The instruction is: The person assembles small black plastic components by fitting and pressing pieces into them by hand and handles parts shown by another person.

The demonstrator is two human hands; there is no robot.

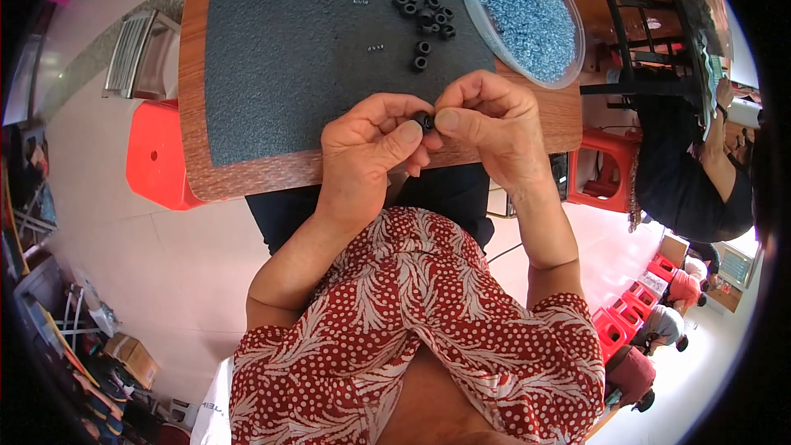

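My left hand (367, 148) pinches a small round black part (423, 121) between thumb and fingers, just above the near edge of the table. From the other side, my right hand (498, 124) has its thumb and forefinger closed against the same part. Whether the right fingertips hold a smaller piece is too fine to make out. Beyond my hands, on a dark textured mat (272, 58), lie several loose black ring-shaped parts (430, 23) with open centres, two of them a little nearer. Short rows of tiny shiny pieces (376, 48) lie to their left.
A round clear tub (579, 49) full of small bluish translucent pieces stands at the table's right. Red stools (156, 155) flank the wooden table (247, 185). A metal rack (132, 53) stands at left. One person in black (692, 173) sits at right; others sit farther off.
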